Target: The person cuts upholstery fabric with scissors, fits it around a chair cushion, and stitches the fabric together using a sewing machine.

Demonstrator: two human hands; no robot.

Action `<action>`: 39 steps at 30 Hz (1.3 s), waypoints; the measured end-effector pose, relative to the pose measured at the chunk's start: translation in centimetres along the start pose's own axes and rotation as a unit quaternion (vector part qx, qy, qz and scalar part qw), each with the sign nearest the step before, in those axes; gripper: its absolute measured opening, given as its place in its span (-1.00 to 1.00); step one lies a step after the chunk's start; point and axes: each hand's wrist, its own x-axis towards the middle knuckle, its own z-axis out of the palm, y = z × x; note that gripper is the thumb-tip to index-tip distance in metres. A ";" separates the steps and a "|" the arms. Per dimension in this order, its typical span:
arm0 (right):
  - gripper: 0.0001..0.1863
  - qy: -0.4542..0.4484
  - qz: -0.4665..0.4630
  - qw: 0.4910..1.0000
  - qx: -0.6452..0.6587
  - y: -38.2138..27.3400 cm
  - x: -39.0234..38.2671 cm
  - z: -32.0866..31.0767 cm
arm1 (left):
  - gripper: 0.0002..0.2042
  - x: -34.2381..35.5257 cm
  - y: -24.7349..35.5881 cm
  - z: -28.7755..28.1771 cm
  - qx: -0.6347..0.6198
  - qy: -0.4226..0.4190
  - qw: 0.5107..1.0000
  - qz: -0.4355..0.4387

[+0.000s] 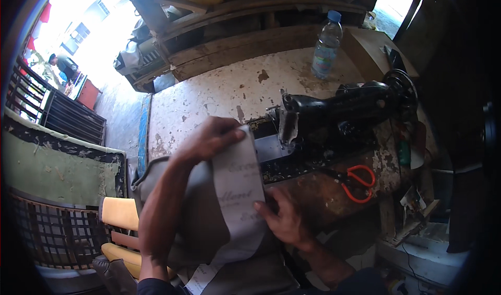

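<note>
A grey cloth piece (193, 211) hangs over the near edge of the sewing table, with a pale printed strip (237, 185) running along its right side. At the strip's top corner, my left hand (211, 138) is closed, thumb pressed on the cloth. Lower down, my right hand (284, 219) pinches the strip's right edge, its thumb on top and some fingers hidden. Just beyond the cloth stands a black sewing machine (339, 107); its needle area is beside the strip's upper end, apart from both hands.
Scissors with orange handles (360, 184) lie on the worn table (219, 97), right of my right hand. A blue-capped plastic bottle (326, 47) stands behind the machine. A wooden shelf (229, 55) borders the far side. Yellow slats (120, 214) are at left; another person (65, 65) stands far off.
</note>
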 end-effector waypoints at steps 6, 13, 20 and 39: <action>-0.77 -0.055 0.218 0.948 0.225 0.3 -6.8 -4.3 | -0.62 1.8 0.3 9.4 0.056 -0.035 0.998 0.006; -0.72 -0.013 0.268 0.929 0.255 3.2 -5.1 -6.5 | -0.69 3.2 1.4 13.7 0.176 0.125 0.974 -0.072; -0.69 -0.062 0.247 0.944 0.207 3.6 -3.9 -6.7 | -0.69 2.5 0.7 14.6 0.203 0.231 0.949 -0.062; -0.62 -0.095 0.239 0.949 0.183 3.5 -3.4 -7.0 | -0.70 2.7 -0.2 14.3 0.154 0.224 0.960 -0.062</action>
